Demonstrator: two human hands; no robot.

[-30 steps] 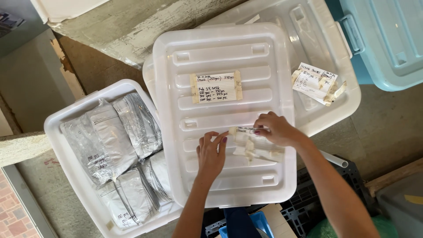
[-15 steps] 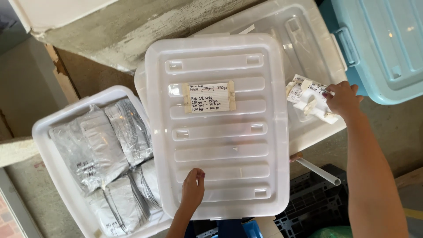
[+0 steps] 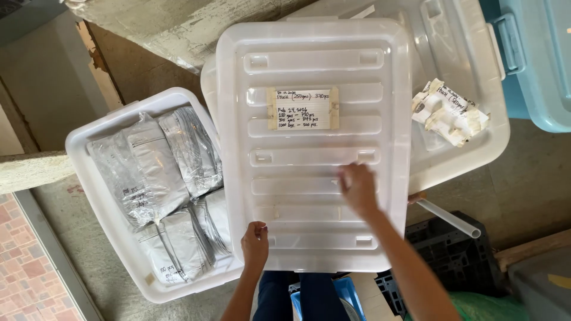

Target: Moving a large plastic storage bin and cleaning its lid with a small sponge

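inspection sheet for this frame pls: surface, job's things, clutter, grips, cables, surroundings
Surface: grey concrete floor, worn.
Job's things: white ribbed bin lid lying flat, with a taped paper label near its top.
Clutter: wad of crumpled tape and paper on the second clear lid behind; open white bin at left, packed with silvery pouches.
Grips: left hand grips the lid's near edge; right hand rests flat on the lid, blurred, holding nothing that shows.
Cables: nothing seen.
Surroundings: pale blue tub, black crate, clear tube, brick paving.
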